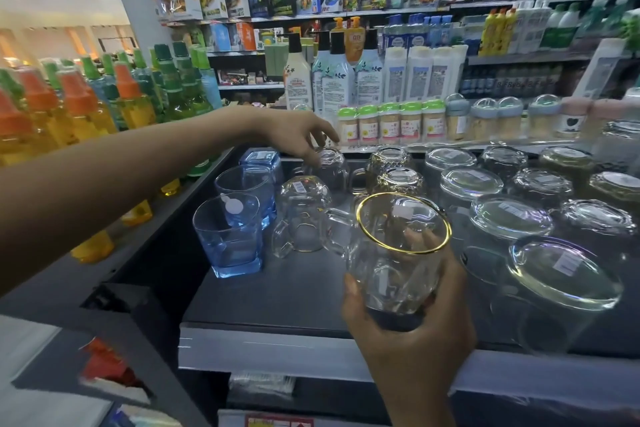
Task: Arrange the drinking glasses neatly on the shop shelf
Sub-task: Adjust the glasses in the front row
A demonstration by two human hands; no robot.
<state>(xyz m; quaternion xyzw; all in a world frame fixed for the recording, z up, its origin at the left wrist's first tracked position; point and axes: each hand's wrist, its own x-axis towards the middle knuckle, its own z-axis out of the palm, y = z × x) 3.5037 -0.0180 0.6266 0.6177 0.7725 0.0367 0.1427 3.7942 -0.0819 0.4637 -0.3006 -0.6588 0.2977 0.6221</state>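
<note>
Above the front edge of a dark shop shelf [277, 291], a gold-rimmed glass mug [398, 253] is held upright in the right hand [412, 329], fingers wrapped round its lower body. Its mouth faces up and slightly toward the camera, its long axis near vertical, its clear handle pointing left. It is lifted free of the shelf, just in front of two more gold-rimmed mugs [394, 170] that stand mouth-down in a column running toward the back.

The step in hand appears to be placing this mug at the head of that column. The next move likely calls for turning it over to match its neighbours, then setting it down in line.

Further back, the left hand [298, 139] reaches over an upturned clear mug [327, 166], fingers spread and loosely curled; whether they touch the glass is hard to tell through the blur. Blue square tumblers [230, 232] stand upright at left. Rows of upturned clear glasses [512, 218] fill the right side.
</note>
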